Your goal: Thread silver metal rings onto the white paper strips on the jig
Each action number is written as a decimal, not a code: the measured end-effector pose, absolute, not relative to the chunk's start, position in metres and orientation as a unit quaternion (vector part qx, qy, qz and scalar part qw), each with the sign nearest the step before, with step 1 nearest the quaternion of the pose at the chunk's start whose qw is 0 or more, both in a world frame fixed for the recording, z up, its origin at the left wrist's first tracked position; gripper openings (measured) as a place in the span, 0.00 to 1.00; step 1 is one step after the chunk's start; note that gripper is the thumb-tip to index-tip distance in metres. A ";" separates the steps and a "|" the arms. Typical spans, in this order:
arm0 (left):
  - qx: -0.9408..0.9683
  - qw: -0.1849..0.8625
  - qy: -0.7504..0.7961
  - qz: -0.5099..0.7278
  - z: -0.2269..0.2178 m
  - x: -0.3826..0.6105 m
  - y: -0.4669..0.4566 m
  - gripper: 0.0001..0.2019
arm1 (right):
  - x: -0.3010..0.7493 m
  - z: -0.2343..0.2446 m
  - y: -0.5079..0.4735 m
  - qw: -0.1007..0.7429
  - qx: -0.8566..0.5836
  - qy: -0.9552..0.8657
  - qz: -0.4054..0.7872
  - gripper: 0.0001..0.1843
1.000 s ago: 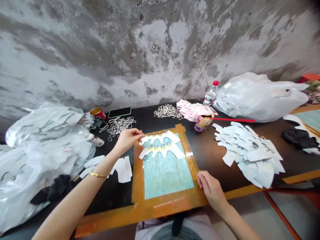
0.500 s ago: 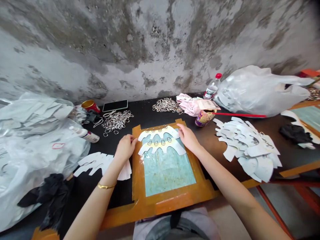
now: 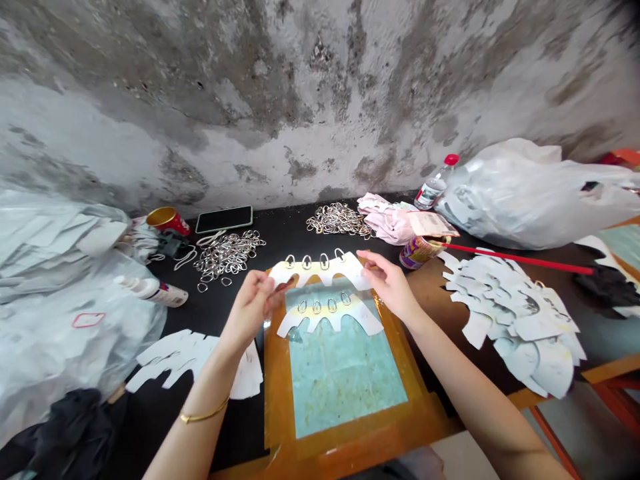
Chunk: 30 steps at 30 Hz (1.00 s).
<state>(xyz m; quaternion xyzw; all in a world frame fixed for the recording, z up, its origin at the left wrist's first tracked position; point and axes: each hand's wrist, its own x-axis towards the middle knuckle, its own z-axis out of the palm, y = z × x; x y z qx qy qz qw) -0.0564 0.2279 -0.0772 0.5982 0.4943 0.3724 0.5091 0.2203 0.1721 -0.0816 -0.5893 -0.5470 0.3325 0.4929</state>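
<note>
A curved white cut-out strip (image 3: pixel 327 268) with metal rings along its top edge is held up between my two hands. My left hand (image 3: pixel 253 297) pinches its left end. On the other end, my right hand (image 3: pixel 387 280) grips the corner between thumb and fingers. Just below lies a second white strip (image 3: pixel 363 318), also with rings on a yellowish band, flat on the pale green board (image 3: pixel 345 387) edged in brown tape. Near my left forearm are more white cut-out pieces (image 3: pixel 170 353), partly hidden by the arm.
Metal rings lie in two piles, one left (image 3: pixel 231 252) and one right (image 3: pixel 337 219). A phone (image 3: pixel 225 219), glue bottle (image 3: pixel 153 291), patterned tin (image 3: pixel 419 252) with a red stick (image 3: pixel 520 258) and water bottle (image 3: pixel 434 185) stand around. White pieces (image 3: pixel 515 313) are heaped right; plastic bags flank both sides.
The upper strip, flat on the board before, is now lifted off it by both hands. The lower strip stays on the board. The view has shifted slightly.
</note>
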 end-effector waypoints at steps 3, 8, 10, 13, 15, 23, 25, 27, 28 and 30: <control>0.437 0.650 0.392 0.483 -0.054 -0.055 0.208 0.09 | 0.215 -0.052 0.144 0.556 -0.559 -0.504 0.351 0.21; 0.316 0.690 0.378 0.531 -0.037 -0.055 0.177 0.08 | 0.204 -0.029 0.094 0.607 -0.520 -0.480 0.362 0.21; 0.310 0.686 0.385 0.534 -0.033 -0.055 0.167 0.09 | 0.200 -0.028 0.078 0.633 -0.504 -0.470 0.352 0.18; 0.318 0.675 0.402 0.531 -0.027 -0.054 0.155 0.09 | 0.195 -0.027 0.059 0.665 -0.475 -0.464 0.340 0.12; 0.319 0.668 0.418 0.527 -0.027 -0.052 0.147 0.07 | 0.193 -0.026 0.050 0.679 -0.461 -0.465 0.332 0.11; 0.155 0.820 0.312 0.453 -0.074 -0.001 0.081 0.38 | 0.168 -0.050 0.033 0.671 -0.473 -0.425 0.382 0.12; 0.163 0.837 0.277 0.443 -0.075 0.010 0.072 0.39 | 0.164 -0.060 0.029 0.660 -0.487 -0.397 0.411 0.16; 0.211 0.840 0.275 0.418 -0.067 0.016 0.069 0.33 | 0.162 -0.064 0.025 0.658 -0.494 -0.382 0.420 0.17; 0.237 0.834 0.289 0.406 -0.061 0.018 0.070 0.32 | 0.162 -0.064 0.023 0.659 -0.495 -0.379 0.421 0.17; 0.274 0.806 0.337 0.403 -0.050 0.022 0.071 0.32 | 0.163 -0.060 0.020 0.658 -0.490 -0.379 0.429 0.18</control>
